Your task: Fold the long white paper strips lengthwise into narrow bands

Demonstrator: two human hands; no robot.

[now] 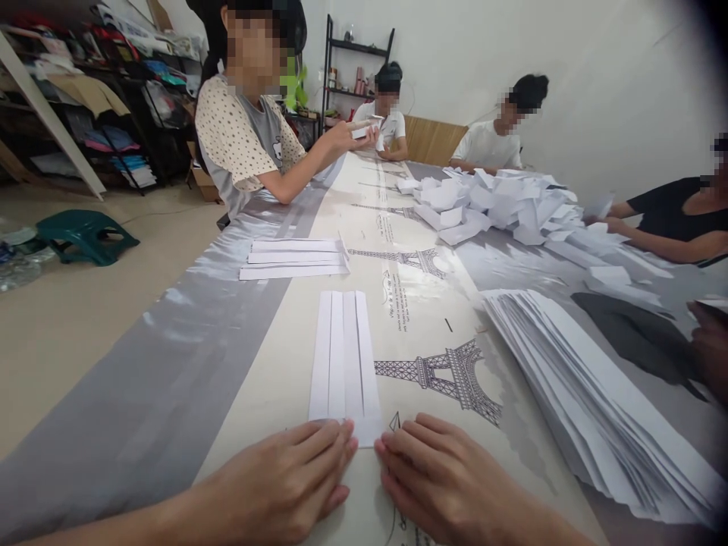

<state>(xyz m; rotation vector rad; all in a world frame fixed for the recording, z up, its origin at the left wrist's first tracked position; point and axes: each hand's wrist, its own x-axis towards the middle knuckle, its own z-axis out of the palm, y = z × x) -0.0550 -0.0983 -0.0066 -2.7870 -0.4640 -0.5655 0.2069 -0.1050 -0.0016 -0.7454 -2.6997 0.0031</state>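
Observation:
A white sheet of folded paper (344, 356), creased into lengthwise strips, lies flat on the table in front of me. My left hand (301, 466) is closed at its near left end, fingers bent together over the edge. At the near right corner, my right hand (437, 474) is closed too, with its fingertips pinched against the paper. The undersides of the fingers are hidden. Just beyond lies another group of folded white papers (293, 258), turned sideways.
A long stack of white paper sheets (591, 402) lies to my right. Farther back is a loose heap of folded papers (500, 201). Several people sit or stand around the table (255, 425), which has a tower-print cover. A green stool (85, 231) stands at left.

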